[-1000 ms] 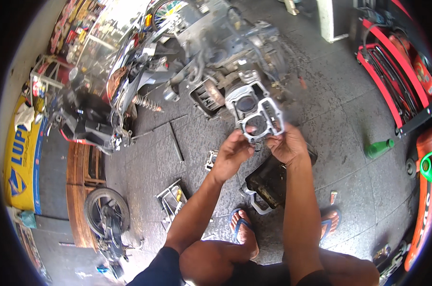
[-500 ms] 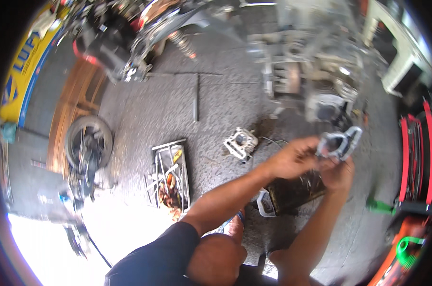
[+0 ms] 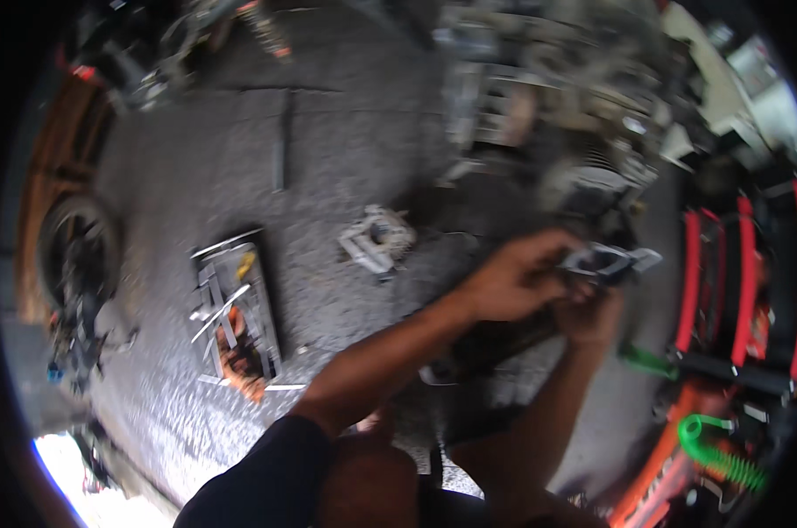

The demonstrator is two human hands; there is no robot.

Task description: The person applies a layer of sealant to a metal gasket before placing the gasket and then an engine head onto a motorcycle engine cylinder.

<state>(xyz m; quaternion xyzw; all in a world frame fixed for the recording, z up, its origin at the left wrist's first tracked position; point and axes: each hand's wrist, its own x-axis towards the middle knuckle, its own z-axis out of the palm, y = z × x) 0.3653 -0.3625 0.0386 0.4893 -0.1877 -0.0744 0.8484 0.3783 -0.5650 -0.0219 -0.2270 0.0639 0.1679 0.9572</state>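
Observation:
My left hand (image 3: 517, 277) and my right hand (image 3: 588, 312) are together at right of centre, fingers closed on a thin silvery gasket-like plate (image 3: 640, 260) with openings. My right fingers are partly hidden under it. Just beyond it is a greasy engine (image 3: 508, 110) with a finned cylinder (image 3: 596, 163), blurred by motion. A loose silver cylinder head (image 3: 381, 242) lies on the floor left of my hands. A dark pan-like object (image 3: 478, 348) lies beneath my forearms.
A metal tray (image 3: 271, 317) of tools and orange rags is at left. Further out are a wheel (image 3: 77, 211), a wooden pallet (image 3: 42, 167) and motorcycle parts (image 3: 143, 62). Red tool trolleys (image 3: 742, 273), a green bottle (image 3: 645, 361) and an orange compressor-like machine (image 3: 649, 475) with green hose stand right.
The view has swung, bringing the tray and loose cylinder head into fuller view. My hands, still on the plate, have moved down and away from the engine's cylinder to the right of the picture.

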